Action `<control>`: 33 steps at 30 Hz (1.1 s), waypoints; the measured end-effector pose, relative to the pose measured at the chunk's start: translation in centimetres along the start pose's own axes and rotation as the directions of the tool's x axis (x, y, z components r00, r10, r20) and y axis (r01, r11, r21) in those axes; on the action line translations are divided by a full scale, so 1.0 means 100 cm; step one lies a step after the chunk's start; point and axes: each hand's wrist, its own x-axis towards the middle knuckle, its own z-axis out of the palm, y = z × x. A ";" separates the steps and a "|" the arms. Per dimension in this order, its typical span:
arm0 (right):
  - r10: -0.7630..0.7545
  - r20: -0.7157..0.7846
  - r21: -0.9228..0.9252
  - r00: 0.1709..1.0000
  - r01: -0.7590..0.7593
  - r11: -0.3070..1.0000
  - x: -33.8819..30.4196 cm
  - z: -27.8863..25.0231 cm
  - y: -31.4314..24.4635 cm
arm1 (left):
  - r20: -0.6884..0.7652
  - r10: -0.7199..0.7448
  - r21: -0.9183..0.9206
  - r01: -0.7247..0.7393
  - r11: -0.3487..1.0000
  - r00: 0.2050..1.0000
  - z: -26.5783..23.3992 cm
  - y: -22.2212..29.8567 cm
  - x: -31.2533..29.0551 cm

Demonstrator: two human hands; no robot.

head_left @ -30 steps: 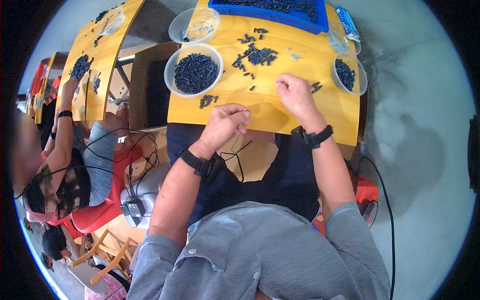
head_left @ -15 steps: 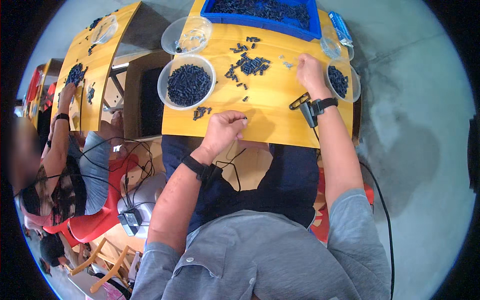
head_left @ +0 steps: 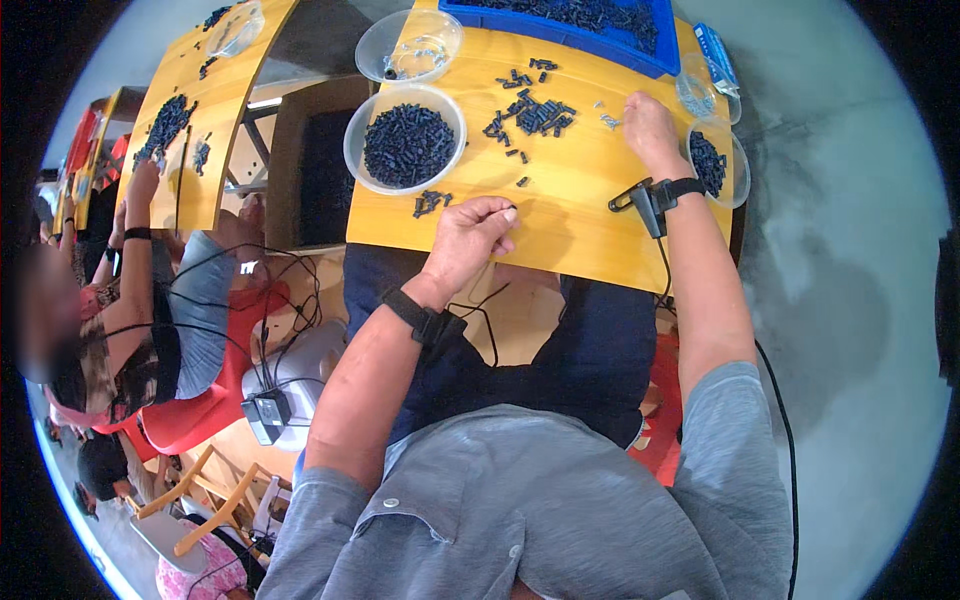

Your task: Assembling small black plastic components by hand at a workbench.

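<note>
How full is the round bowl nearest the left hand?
Not empty, seemingly well filled: black pieces hide the bottom of the bowl, its pale rim bare around them. Depth: cannot tell.

Operator, you have no legible lettering, number or sign in view: the oblong, blue-and-white packet [head_left: 716,60] by the far right corner of your yellow, wood-topped table [head_left: 590,235] bears pale surface markings, but these are too small and blurred for you to read.
</note>
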 end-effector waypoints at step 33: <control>-0.170 0.051 0.946 0.984 0.007 0.324 -0.148 -0.138 -0.173 | 0.094 0.410 -0.191 -0.388 0.902 0.907 0.028 0.077 -0.080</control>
